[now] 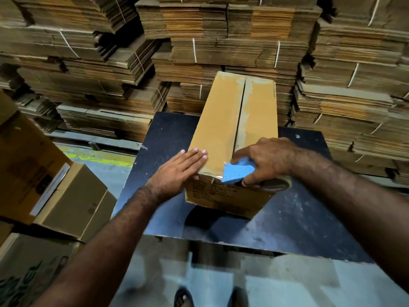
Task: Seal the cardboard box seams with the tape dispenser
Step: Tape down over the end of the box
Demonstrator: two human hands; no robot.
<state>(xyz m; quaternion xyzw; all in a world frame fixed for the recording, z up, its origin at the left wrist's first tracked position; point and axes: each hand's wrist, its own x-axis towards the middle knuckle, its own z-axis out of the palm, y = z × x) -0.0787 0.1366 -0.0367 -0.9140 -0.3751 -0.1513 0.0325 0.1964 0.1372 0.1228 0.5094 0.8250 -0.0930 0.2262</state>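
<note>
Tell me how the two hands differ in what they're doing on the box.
The left hand lies flat, straight fingers pressing the cardboard box top near its corner. The right hand curls its fingers round the blue tape dispenser at the centre seam's near end. The left holds nothing; the right holds the tool. Both sit at the box's near edge.

a packing warehouse: strapped bundles of flattened brown corrugated cartons (232,47) tower beyond the hands, made-up cardboard boxes (73,200) to their left, a scuffed black worktable (309,218) beneath.
</note>
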